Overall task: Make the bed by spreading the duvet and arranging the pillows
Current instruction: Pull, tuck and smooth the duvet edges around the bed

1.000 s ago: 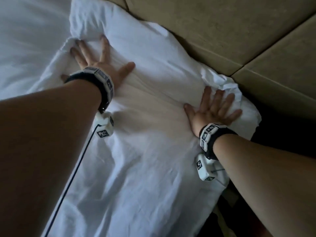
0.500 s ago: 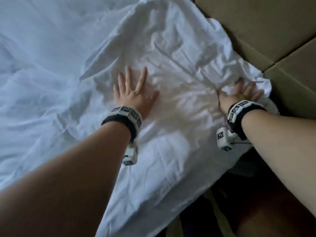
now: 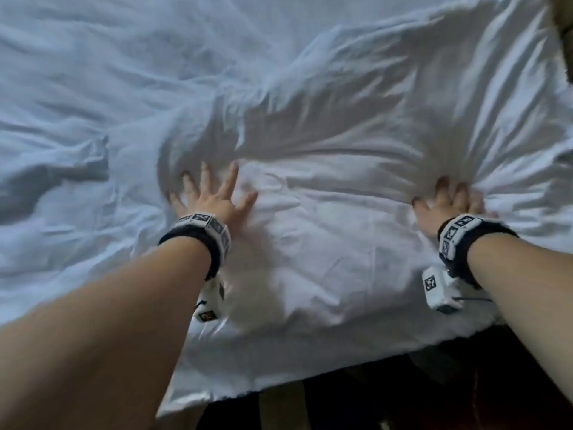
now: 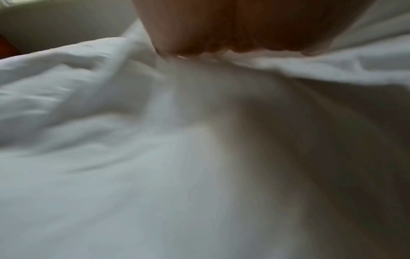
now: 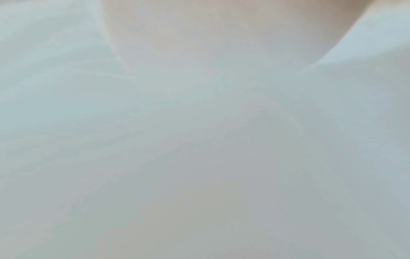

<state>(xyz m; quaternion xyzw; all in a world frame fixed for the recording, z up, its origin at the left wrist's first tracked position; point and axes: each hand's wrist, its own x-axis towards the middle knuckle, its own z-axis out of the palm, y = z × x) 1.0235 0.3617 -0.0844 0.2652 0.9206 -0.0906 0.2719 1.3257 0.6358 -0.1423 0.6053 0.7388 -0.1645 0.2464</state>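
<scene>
A white pillow [image 3: 341, 231] lies along the near edge of the bed. My left hand [image 3: 214, 197] presses flat on its left part with the fingers spread. My right hand [image 3: 449, 200] presses into its right part, fingers straight and sunk in the fabric, with creases fanning out from them. Neither hand holds anything. The crumpled white duvet [image 3: 93, 97] covers the bed to the left and beyond. The left wrist view shows my palm [image 4: 221, 26] on white cloth. In the right wrist view there is only blurred white fabric [image 5: 199, 140].
A corner of the tan padded headboard [image 3: 562, 32] shows at the top right. Below the pillow's near edge [image 3: 310, 377] lies dark floor [image 3: 449, 395]. Each wrist carries a black band with white marker cubes.
The view has swung left, away from the headboard. Both hands have slid over the pillow towards me, staying flat; the left one left the far corner for the pillow's left part.
</scene>
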